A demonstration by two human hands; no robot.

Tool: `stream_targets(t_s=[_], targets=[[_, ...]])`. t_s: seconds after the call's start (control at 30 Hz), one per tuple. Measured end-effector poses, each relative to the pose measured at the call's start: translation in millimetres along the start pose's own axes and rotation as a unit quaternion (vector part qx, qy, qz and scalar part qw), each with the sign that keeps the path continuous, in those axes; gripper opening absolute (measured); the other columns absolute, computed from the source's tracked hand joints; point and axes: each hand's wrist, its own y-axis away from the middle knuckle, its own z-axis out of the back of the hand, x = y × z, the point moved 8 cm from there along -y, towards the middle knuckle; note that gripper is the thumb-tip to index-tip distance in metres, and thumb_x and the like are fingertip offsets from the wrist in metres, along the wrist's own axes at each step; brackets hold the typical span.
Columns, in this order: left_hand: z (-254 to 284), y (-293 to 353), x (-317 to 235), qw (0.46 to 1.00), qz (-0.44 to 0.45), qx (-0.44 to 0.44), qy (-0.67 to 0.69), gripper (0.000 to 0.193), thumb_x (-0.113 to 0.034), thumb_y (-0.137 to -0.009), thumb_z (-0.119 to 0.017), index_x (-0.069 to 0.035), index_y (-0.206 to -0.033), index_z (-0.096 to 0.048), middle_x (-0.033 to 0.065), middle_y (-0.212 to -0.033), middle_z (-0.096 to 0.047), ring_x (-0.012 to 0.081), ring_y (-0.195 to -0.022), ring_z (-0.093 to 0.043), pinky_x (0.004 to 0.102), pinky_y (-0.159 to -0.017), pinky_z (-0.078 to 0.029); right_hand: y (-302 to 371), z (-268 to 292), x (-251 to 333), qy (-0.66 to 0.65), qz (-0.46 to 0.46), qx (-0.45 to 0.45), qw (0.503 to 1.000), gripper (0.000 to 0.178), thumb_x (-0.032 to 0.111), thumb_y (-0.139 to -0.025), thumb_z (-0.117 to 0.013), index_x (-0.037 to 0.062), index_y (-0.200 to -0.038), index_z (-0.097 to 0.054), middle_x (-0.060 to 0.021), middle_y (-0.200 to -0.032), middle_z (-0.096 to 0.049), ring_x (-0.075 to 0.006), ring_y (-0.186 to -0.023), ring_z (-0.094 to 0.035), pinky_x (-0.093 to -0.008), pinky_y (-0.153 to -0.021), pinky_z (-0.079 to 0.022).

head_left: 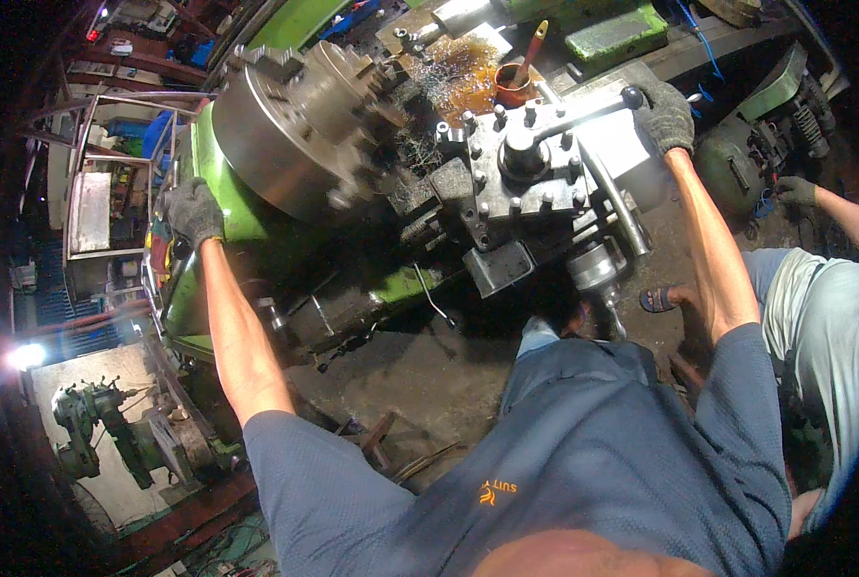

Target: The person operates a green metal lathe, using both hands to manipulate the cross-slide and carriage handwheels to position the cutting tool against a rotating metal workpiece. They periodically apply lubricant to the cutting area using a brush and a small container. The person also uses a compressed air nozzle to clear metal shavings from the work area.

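Observation:
A green metal lathe stands before me, its large steel chuck [271, 130] blurred at the jaws. My left hand [194, 213], in a dark grey glove, rests at the left edge of the green headstock [242, 204]; its fingertips are hidden. To the right, my right hand [665, 117], also gloved, lies beside the ball-ended clamp lever [583, 113] of the square tool post [527, 162]. How its fingers are bent does not show clearly. Between chuck and tool post lie tangled metal shavings [420, 159].
An orange-red pot [514, 87] with a brush [537, 46] stands behind the tool post. Control levers [434, 298] stick out from the lathe's front. Another person's gloved hand [796, 192] is at the right, by a dark green machine [727, 173]. A wire-framed rack [98, 212] stands at the left.

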Motion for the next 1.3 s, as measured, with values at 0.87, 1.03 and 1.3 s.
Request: stream_targets(t_s=[0.87,1.03,1.3], targets=[[2.7,0.0,-5.0,1.000,0.024,0.004,0.012,0.016,-0.021,-0.073,-0.064,-0.013,-0.081,-0.076,0.0125,-0.084,-0.071,0.0312,-0.084,-0.066,0.0409,-0.075,-0.051,0.3,-0.3,-1.6,0.013,0.007,-0.012,1.000,0.023,0.027,-0.088,-0.061,0.0151,-0.107,-0.066,-0.0175,-0.102,-0.068,-0.0396,-0.098,-0.063,-0.0484,-0.086,-0.049],[0.2,-0.2,-0.6,0.999,0.021,0.010,0.022,0.018,-0.021,-0.074,-0.063,-0.013,-0.083,-0.077,0.0126,-0.087,-0.072,0.0319,-0.084,-0.066,0.0418,-0.076,-0.051,0.4,-3.1,-4.5,0.024,-0.013,0.008,1.000,0.024,0.029,-0.088,-0.061,0.0151,-0.108,-0.067,-0.0180,-0.102,-0.068,-0.0399,-0.098,-0.062,-0.0483,-0.086,-0.049],[5.4,-0.1,-5.6,0.999,-0.026,-0.019,0.006,0.018,-0.020,-0.073,-0.061,-0.012,-0.080,-0.076,0.0115,-0.085,-0.072,0.0308,-0.084,-0.065,0.0407,-0.078,-0.050,0.3,7.4,9.2,0.005,-0.004,-0.001,1.000,0.023,0.025,-0.088,-0.061,0.0136,-0.106,-0.068,-0.0163,-0.105,-0.068,-0.0382,-0.100,-0.063,-0.0464,-0.088,-0.049]])
